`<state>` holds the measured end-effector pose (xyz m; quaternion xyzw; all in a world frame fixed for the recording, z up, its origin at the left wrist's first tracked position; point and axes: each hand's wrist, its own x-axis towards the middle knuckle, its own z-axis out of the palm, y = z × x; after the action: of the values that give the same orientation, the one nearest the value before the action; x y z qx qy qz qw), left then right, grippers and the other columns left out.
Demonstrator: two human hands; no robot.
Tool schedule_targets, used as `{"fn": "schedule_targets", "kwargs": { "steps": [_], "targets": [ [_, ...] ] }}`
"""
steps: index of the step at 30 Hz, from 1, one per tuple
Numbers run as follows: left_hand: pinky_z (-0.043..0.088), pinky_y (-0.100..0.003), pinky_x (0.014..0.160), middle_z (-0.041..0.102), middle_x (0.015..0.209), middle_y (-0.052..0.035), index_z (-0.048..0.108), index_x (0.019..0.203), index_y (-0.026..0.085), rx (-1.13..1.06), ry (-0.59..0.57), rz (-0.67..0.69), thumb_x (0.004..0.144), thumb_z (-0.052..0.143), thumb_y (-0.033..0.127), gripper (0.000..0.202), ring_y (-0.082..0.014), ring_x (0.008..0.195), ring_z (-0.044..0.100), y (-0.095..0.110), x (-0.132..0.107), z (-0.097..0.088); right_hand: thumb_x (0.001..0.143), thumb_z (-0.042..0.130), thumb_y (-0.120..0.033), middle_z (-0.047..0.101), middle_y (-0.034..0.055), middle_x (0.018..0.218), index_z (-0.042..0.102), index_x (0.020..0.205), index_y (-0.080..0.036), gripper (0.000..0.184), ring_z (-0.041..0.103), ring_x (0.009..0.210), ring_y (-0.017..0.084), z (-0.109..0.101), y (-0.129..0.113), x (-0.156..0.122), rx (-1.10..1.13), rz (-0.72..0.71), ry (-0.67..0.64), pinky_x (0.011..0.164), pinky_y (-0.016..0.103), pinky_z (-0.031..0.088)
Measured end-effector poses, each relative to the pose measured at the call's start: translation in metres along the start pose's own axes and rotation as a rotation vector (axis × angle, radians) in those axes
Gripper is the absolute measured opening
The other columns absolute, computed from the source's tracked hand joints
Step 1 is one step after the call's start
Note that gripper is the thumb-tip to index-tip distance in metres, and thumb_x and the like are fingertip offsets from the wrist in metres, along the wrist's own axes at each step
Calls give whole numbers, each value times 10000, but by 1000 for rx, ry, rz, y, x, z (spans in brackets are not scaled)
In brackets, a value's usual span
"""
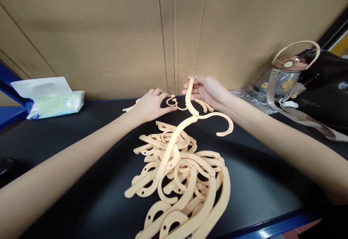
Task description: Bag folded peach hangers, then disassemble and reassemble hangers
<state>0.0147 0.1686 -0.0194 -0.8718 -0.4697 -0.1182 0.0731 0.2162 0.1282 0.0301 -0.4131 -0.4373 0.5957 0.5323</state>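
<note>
My right hand (210,89) pinches the upper end of an unfolded beige folding clothes hanger (172,143). Its two arms are spread and its hook points to the right; the lower arm hangs over a pile of folded hangers (213,192) of the same kind. At the back of the black table, my left hand (152,105) lies low, palm down, thumb stretched out and apart from the fingers. Beside that thumb are loose beige hooks (171,102). More beige arm pieces (200,104) lie behind the held hanger, partly covered by my right hand.
A tissue pack (56,103) sits at the back left. To the right stand a clear drink bottle (290,81) with a strap, crumpled clear plastic (251,99) and a black bag (326,90). A cardboard wall (108,32) closes off the back of the table.
</note>
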Motion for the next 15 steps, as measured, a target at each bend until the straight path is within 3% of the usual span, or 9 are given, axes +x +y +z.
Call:
{"fn": "schedule_targets", "kwargs": {
  "steps": [3,6,15],
  "targets": [
    [462,-441,934,629,1155,-161,607,1269,146,-39,-42,7,875,539,658,650,-364,1105,580,16,15,8,990,337,-71,650,17,663,489,939,-172,190,682,568,130,-1,0,1,18,0,-13,420,170,529],
    [482,-420,867,635,1096,-162,619,1235,139,-63,-52,9,883,575,587,572,-356,1048,608,22,21,14,992,334,-74,648,14,653,487,921,-173,196,676,559,127,-2,0,1,40,3,-22,416,174,534],
    [488,-363,865,660,1065,-96,682,1112,176,-94,-27,35,952,528,329,270,-266,964,646,-1,20,15,993,318,-59,652,13,656,469,960,-158,184,691,562,130,-4,0,3,10,3,-12,428,164,532]
  ]
}}
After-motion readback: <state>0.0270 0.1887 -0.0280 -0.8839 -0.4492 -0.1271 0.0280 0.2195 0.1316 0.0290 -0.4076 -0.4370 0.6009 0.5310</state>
